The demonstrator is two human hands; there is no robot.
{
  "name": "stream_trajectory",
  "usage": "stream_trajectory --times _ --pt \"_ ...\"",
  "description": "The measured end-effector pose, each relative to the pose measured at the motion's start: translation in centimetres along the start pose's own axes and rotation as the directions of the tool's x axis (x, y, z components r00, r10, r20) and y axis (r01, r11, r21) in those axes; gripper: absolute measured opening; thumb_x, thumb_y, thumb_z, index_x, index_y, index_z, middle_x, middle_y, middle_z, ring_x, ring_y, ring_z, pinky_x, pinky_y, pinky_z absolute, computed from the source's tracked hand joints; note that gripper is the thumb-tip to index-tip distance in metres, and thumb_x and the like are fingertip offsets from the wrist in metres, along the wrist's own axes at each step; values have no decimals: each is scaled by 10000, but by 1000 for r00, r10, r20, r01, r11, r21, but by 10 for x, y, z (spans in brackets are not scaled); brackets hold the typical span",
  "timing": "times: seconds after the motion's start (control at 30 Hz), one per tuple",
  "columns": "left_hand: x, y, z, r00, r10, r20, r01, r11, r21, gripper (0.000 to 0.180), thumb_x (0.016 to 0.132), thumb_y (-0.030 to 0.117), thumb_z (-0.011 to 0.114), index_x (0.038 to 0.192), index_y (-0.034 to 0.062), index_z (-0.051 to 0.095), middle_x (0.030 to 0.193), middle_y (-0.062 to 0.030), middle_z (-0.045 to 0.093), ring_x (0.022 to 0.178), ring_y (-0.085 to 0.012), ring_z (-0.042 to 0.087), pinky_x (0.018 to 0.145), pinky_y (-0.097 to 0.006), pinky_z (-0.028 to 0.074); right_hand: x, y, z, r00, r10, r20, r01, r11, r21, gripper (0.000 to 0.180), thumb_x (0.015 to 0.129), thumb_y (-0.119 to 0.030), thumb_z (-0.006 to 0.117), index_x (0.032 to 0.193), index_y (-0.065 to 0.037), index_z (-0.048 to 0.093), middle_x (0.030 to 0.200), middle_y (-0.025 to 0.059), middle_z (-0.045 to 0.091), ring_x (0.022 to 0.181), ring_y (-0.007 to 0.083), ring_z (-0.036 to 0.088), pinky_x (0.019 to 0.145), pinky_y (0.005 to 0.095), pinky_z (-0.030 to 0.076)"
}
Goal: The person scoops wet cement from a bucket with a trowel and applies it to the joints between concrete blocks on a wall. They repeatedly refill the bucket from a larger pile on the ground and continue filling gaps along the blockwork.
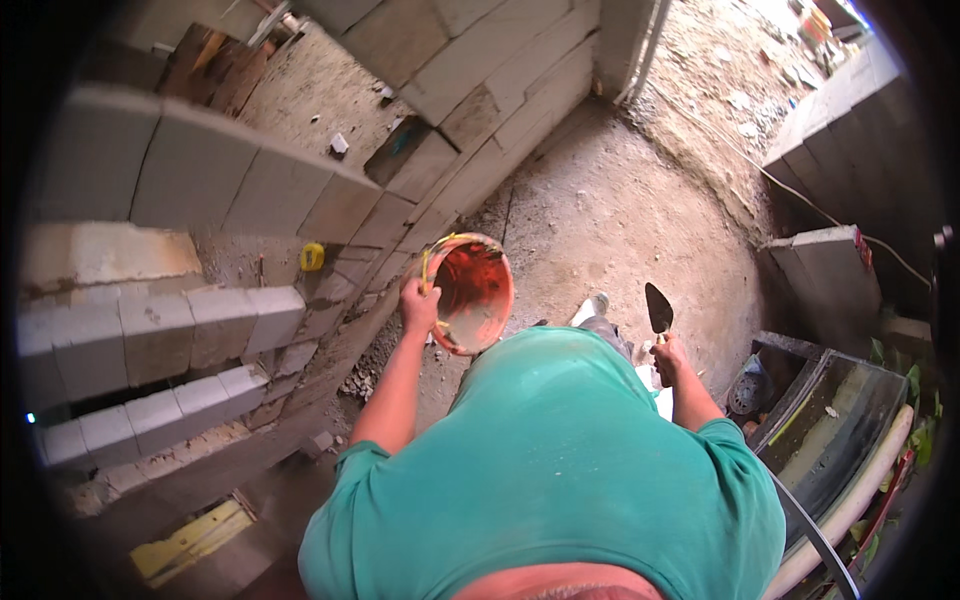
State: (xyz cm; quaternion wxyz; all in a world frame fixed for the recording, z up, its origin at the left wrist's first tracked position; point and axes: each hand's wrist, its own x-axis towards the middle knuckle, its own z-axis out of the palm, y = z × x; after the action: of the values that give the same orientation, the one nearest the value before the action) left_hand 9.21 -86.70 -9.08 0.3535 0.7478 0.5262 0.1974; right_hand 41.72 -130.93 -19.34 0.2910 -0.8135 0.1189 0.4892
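My left hand is closed around the yellow handle of an orange bucket. The bucket hangs tilted beside the block wall, its mouth facing up and its inside smeared with grey residue. On the other side, my right hand grips a pointed trowel by its handle, the dark blade directed away from me. Bucket and trowel are well apart, with my green-shirted body between my arms. Both my forearms are bare.
A grey block wall runs along the left, with lower block courses and a yellow tape measure. Dusty ground lies ahead. At right stand upright blocks, a cable and a dark rectangular basin.
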Motion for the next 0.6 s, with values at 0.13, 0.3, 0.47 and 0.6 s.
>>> stream_trajectory --times 0.13,0.3,0.47,0.6 --pt "67 76 98 979 194 67 -196 980 24 241 715 164 732 745 17 543 686 -92 549 625 -221 527 619 -378 452 26 8 -73 999 35 3 -35 994 102 590 830 -68 645 1378 -177 455 617 66 508 461 175 472 401 361 383" --pt "127 205 185 949 247 197 -217 963 -162 201 751 160 729 758 36 570 662 -49 551 609 -161 513 598 -340 449 65 -6 -144 969 49 -242 -14 989 144 398 844 -156 649 1221 -159 523 617 68 510 479 188 500 413 375 417" --pt "198 318 271 901 324 290 -204 904 -376 179 807 139 706 755 54 557 667 26 509 616 -89 458 572 -292 413 114 -51 -194 955 93 -283 -23 970 241 293 836 -160 649 1091 -95 520 630 79 539 466 200 520 401 383 436" --pt "240 408 353 843 385 376 -207 877 -433 121 829 113 680 792 58 578 703 40 512 638 -73 449 586 -270 409 145 -66 -223 937 113 -329 -66 987 149 416 792 -237 690 1139 -66 536 800 169 657 572 284 644 527 431 525"
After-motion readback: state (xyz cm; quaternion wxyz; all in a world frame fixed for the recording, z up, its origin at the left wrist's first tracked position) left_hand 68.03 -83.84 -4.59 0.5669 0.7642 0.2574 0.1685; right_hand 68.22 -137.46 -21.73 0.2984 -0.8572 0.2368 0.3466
